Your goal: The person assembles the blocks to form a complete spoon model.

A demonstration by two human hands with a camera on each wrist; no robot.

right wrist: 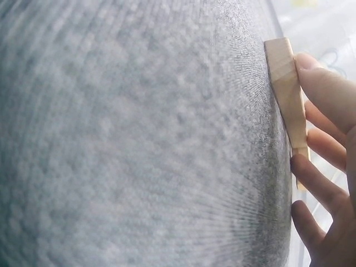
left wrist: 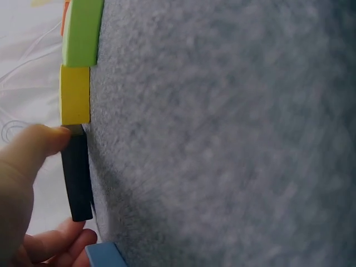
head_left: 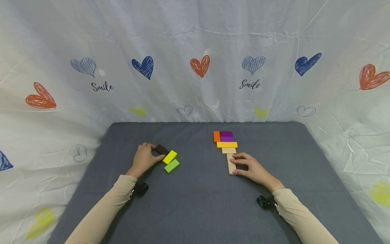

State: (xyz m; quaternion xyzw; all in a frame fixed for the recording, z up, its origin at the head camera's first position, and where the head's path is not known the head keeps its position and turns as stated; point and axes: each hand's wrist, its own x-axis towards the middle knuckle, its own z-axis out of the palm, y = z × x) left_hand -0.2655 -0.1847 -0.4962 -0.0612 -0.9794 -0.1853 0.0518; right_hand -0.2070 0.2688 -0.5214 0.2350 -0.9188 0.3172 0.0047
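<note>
My left hand [head_left: 144, 158] pinches a dark brown block [head_left: 161, 149] between thumb and fingers at its ends. A yellow block [head_left: 170, 157] and a green block [head_left: 172, 166] lie beside it, slanted. In the left wrist view a blue block [left wrist: 105, 255] shows near my curled fingers; the hand hides it in the head view. My right hand [head_left: 253, 169] holds a plain wooden block [head_left: 230, 163] lengthwise on the table, thumb at the near end and fingertips toward the far end. The block's far end is at a pale ribbed wooden piece [head_left: 229, 150].
Beyond the ribbed piece lie an orange-yellow bar [head_left: 226, 145], an upright-set orange block [head_left: 216, 136] and purple pieces [head_left: 226, 137] in two shades. A grey cloth covers the table [head_left: 195, 196]. A white curtain [head_left: 170, 91] with hearts hangs behind its far edge.
</note>
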